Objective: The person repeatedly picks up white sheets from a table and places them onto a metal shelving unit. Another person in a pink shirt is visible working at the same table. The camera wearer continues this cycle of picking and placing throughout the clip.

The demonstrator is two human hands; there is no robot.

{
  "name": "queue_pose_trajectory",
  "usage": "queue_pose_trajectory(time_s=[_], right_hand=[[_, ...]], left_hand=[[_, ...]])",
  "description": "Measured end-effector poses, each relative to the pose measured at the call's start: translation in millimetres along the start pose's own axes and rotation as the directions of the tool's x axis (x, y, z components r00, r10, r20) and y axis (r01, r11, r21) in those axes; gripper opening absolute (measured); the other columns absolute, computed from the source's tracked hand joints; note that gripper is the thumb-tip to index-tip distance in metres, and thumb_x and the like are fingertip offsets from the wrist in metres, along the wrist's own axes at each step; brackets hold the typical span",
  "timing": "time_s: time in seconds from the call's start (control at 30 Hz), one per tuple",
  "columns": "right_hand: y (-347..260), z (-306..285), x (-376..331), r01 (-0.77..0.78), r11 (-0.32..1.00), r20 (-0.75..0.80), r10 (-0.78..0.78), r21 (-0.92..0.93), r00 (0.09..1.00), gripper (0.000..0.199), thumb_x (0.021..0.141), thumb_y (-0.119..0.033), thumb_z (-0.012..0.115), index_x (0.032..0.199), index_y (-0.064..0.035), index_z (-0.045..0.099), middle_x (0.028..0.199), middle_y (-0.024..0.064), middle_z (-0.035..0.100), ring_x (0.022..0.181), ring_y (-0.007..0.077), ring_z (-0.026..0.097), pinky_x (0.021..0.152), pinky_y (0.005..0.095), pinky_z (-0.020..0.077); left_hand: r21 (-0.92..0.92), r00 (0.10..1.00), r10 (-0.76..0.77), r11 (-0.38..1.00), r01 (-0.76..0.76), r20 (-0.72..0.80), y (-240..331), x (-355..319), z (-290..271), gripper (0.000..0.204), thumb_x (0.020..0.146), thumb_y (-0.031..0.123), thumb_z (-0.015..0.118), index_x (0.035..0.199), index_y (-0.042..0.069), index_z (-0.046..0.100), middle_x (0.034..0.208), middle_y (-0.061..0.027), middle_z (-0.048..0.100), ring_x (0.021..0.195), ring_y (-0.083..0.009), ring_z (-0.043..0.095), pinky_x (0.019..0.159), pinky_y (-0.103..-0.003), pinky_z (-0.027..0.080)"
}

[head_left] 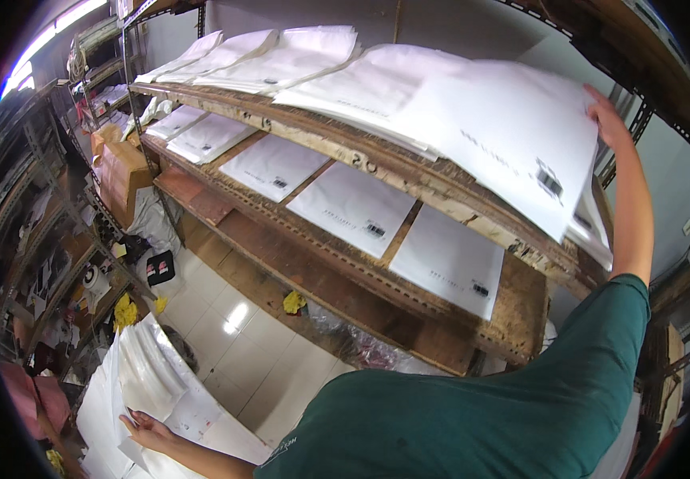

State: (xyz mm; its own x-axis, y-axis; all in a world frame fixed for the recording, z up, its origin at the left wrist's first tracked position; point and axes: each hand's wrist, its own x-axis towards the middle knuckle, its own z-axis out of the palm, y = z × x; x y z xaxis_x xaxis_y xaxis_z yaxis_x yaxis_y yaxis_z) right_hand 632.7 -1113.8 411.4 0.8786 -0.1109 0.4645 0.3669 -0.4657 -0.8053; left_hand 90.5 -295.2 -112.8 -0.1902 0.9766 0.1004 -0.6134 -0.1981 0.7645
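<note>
My right hand reaches up to the top shelf and grips the far right edge of a large white printed sheet. That sheet is slightly blurred, and its lower corner hangs over the shelf's front edge above other white sheets. At the lower left, my left hand is closed on the edge of a white sheet in a loose pile. Beside that hand, several glossy, translucent white sheets lie bent on a white board. Whether the sheets are paper or plastic I cannot tell.
More white stacks line the top shelf. Printed sheets lie apart on the shelf below. Cardboard boxes, a black case and yellow scraps stand or lie near the tiled floor. Cluttered racks stand left.
</note>
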Motion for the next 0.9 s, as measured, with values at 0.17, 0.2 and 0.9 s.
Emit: queue_pose_trajectory(time_s=[0.17,0.2,0.9], right_hand=[[60.6,-45.9,-3.2,-0.178,0.955,-0.007,0.181,-0.236,0.983,0.075,0.062,0.0,0.046,0.135,-0.0164,0.041,0.069,-0.0004,0.046,0.055,0.0076,0.04,0.051,0.0196,0.0342],[68.7,-52.7,1.3,-0.207,0.951,-0.037,0.204,-0.231,0.978,0.076,0.061,-0.001,0.046,0.135,-0.0164,0.04,0.07,0.0,0.046,0.055,0.008,0.04,0.053,0.0202,0.035],[61.4,55.4,-45.5,0.026,0.55,0.241,0.323,-0.835,0.915,0.067,0.083,-0.054,0.05,0.136,-0.0151,0.037,0.139,0.0184,0.031,0.129,0.0311,0.03,0.105,0.0355,0.0255]], left_hand=[[-0.236,0.983,-0.184,0.954,0.183,0.017,27.5,-64.2,105.8,0.026,0.088,0.01,0.056,0.101,-0.013,0.055,0.092,-0.0159,0.06,0.072,-0.0158,0.058,0.066,-0.022,0.052],[-0.243,0.981,-0.19,0.951,0.192,0.033,27.9,-69.3,117.1,0.027,0.089,0.01,0.055,0.101,-0.013,0.055,0.093,-0.0161,0.06,0.072,-0.0161,0.058,0.066,-0.022,0.052],[-0.238,0.72,-0.409,0.753,0.613,0.561,12.7,-132.5,190.9,0.03,0.092,0.016,0.049,0.099,-0.014,0.05,0.093,-0.0204,0.061,0.078,-0.0185,0.063,0.068,-0.024,0.054]])
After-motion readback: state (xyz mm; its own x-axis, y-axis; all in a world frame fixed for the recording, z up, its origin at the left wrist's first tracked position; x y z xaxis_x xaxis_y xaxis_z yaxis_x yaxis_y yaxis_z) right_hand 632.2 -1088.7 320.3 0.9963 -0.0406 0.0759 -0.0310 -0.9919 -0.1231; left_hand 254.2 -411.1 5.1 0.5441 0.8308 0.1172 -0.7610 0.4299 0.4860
